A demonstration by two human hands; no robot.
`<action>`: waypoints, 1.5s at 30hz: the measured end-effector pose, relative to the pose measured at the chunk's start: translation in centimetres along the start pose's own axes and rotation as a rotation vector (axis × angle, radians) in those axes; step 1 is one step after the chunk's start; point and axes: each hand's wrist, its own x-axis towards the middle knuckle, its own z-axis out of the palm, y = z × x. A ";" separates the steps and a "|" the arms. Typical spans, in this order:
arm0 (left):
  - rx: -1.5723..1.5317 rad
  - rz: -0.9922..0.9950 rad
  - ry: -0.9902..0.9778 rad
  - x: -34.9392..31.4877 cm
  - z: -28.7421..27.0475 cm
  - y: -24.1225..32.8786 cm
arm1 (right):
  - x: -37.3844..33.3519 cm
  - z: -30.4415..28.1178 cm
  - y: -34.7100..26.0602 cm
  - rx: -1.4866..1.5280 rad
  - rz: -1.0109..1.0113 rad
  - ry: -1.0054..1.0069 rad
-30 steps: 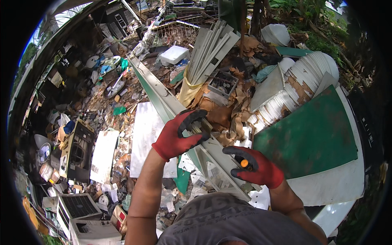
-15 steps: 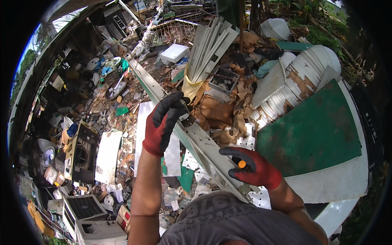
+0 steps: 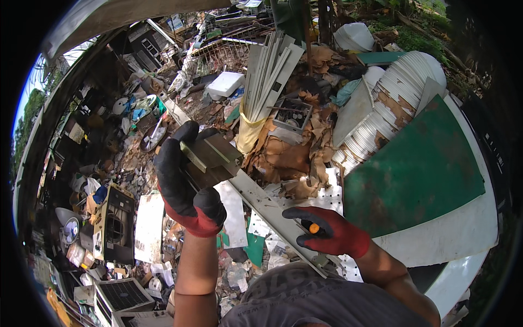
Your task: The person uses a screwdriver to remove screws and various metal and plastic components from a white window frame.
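Note:
My left hand [image 3: 188, 180], in a black and red glove, is raised with its fingers curled round a brownish metal bracket [image 3: 210, 158] with flat faces and a raised edge. Behind that bracket runs a long pale metal channel [image 3: 261, 199], slanting from the far left toward my body. At its near end my right hand [image 3: 335, 229], gloved alike, is closed on a tool handle with a round orange end [image 3: 314, 228]. The rest of this tool is hidden in the glove. Thumb and forefinger of that hand lie over or against the channel; contact is hard to tell.
Pale strips [image 3: 267, 82] stand upright in a yellow sack [image 3: 248, 133]. A green panel [image 3: 419, 174] lies to the right, below stacked white ribbed rounds [image 3: 400, 92]. Torn brown sheets [image 3: 289, 158] lie beyond the channel. Mixed scrap and a metal casing [image 3: 114, 223] fill the left.
My left hand has moved nearer and left, turning the bracket so its flat faces show. My right hand has shifted slightly left with the orange-ended tool. The whole view has tilted a little.

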 end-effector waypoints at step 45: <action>0.263 -0.218 -0.954 -3.5 -2.4 -7.9 | -12.4 2.1 -3.9 0.168 -0.065 0.971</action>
